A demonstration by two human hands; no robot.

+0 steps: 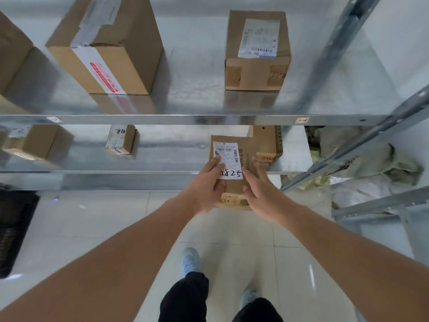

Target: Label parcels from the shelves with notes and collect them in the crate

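We hold a flat cardboard parcel [234, 180] w/ both hands, out in front of the lower shelf [162, 159], its far end over the shelf edge and its near end over the floor. Left hand [205, 189] grips the parcel's left side, thumb pressing on the white label [228, 160] stuck to its top; right hand [260, 189] grips the right side, fingers laid along the top and edge. The label has barcodes up top and handwritten digits at its near end reading approx "825", w/ a first character partly under our thumb. Just behind the parcel, on the lower shelf, sits another brown box [267, 142], touching or nearly touching it; we can't tell which. Further left on the same shelf: a small box w/ a label [120, 140] and a larger box [37, 141] near the left edge. On the upper shelf [197, 96] stand a big taped box w/ a red-and-white strip [106, 45], and to the right a smaller box w/ a shipping label [257, 49] on top; a third box [11, 49] is cut off at far left. A dark crate [14, 226] sits on the tiled floor [232, 252] at left, well apart from the parcel. Right of the rack, grey-green bags [366, 159] lie piled behind the metal uprights. Our shoes and dark trouser legs show below.
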